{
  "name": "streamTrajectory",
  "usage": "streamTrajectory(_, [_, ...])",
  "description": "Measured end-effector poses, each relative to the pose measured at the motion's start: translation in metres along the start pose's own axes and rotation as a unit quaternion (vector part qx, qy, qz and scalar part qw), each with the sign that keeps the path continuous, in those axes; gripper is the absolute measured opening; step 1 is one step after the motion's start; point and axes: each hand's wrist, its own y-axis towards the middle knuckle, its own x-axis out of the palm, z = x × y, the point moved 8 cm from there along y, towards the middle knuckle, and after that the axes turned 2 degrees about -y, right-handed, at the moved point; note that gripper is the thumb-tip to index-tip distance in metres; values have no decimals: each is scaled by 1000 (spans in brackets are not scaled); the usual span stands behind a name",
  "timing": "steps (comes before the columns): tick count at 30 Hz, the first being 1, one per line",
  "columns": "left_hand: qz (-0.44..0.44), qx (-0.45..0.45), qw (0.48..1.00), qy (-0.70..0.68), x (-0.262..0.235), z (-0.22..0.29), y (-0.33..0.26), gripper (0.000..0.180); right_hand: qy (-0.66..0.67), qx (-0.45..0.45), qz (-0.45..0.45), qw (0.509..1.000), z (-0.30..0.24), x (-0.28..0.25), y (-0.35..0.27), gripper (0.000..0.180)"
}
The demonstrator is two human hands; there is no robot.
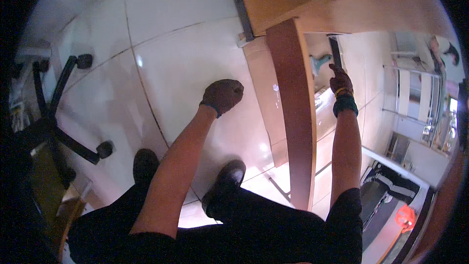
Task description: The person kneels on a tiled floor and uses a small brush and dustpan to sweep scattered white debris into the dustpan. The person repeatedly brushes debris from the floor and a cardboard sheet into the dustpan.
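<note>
Where pale floor tiles (185,63) spread, a wooden panel (293,112) stands.

Bare tiled floor (185,63) lies open around the left hand (223,95), with nothing near it. The upright wooden panel (295,117) stands between the two hands and blocks any straight pass across. The right hand (340,81) sits in the narrow gap beyond it, under the wooden top (342,5). The office chair base (58,117) crowds the far left.
</note>
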Motion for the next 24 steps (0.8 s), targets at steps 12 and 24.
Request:
streamTrajectory(12, [-28, 21, 999, 9, -12, -9, -5, 26, -154, 20, -34, 987, -44, 23, 74, 32])
streamTrajectory(24, [-33, -9, 991, -127, 1, -23, 7, 26, -209, -227, 133, 942, -27, -64, 13, 24])
